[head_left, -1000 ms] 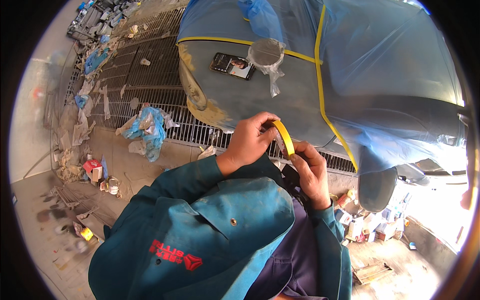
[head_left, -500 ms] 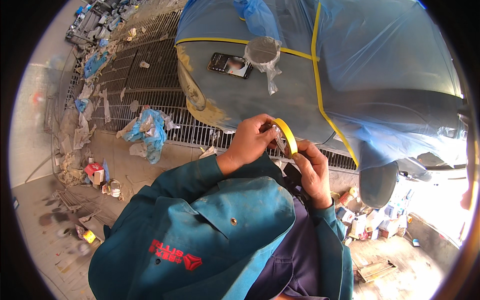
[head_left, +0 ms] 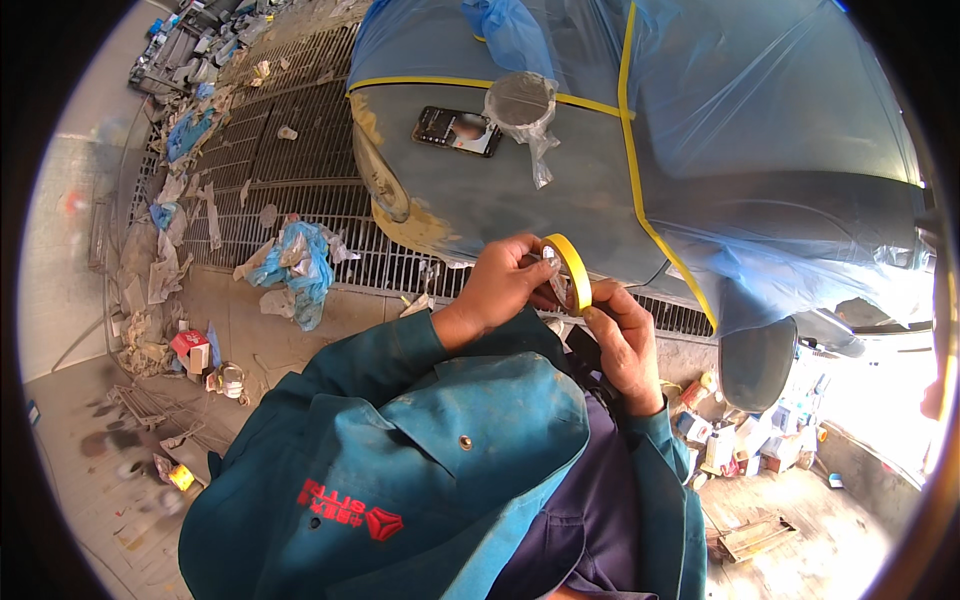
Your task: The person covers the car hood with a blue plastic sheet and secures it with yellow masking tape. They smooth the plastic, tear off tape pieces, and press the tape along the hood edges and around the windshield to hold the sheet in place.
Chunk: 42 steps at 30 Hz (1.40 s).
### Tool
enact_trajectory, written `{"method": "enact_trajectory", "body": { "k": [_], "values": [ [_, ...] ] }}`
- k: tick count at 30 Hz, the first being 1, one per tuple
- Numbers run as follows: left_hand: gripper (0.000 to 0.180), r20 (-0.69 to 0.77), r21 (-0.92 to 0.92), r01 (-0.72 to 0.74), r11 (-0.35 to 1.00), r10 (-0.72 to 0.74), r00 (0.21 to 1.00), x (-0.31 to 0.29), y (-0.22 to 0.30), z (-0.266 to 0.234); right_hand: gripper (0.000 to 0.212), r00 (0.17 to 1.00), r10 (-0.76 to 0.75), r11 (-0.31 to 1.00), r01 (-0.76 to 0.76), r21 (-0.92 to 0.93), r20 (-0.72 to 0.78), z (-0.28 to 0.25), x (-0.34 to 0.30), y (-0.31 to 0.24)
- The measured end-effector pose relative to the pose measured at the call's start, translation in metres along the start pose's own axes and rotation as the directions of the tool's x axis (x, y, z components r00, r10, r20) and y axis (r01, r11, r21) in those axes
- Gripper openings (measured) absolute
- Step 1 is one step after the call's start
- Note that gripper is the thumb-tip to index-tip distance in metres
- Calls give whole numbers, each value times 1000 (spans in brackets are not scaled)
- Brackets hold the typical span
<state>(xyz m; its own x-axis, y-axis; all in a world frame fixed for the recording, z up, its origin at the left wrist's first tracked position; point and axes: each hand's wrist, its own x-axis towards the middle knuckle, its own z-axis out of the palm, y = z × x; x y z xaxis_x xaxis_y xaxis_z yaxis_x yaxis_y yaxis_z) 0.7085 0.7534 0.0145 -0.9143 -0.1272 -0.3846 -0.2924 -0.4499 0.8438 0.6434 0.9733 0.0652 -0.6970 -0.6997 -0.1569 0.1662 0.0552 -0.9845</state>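
My left hand is closed on the upper left of a roll of yellow masking tape, with the thumb by its core. My right hand pinches the roll's lower edge between thumb and fingers. Something crumpled and pale shows inside the core; I cannot make out what it is. Both hands are in front of my chest, near the edge of a grey sanded car panel. A phone lies on that panel beside a round container wrapped in clear plastic.
Blue masking film covers the car beyond the panel, edged with yellow tape. A car mirror juts out at right. Crumpled film and paper lie by the floor grate. Boxes and litter are heaped at lower right.
The tape roll has turned slightly between my hands, and its lower edge sits a little further left. Both hands keep their hold nearly in place.
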Motion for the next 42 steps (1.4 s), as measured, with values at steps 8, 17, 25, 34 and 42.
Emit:
{"method": "enact_trajectory", "body": {
  "k": [8,17,25,34,42],
  "values": [
    [25,45,-9,78,997,-77,996,-2,5,2,25,1000,-17,1000,17,24,-5,1,0,2],
    [29,102,15,146,989,-146,984,-6,7,5,24,1000,-8,1000,8,30,0,2,2,2],
    [31,178,15,252,968,-251,952,-6,7,4,23,1000,16,999,-16,36,-13,3,2,3],
    [28,201,72,224,972,-234,951,-3,2,4,25,1000,5,999,-5,49,1,3,2,3],
    [37,57,536,-279,797,295,954,-1,-8,2,25,1000,10,1000,-10,0,5,1,3,6]
  ]
}}
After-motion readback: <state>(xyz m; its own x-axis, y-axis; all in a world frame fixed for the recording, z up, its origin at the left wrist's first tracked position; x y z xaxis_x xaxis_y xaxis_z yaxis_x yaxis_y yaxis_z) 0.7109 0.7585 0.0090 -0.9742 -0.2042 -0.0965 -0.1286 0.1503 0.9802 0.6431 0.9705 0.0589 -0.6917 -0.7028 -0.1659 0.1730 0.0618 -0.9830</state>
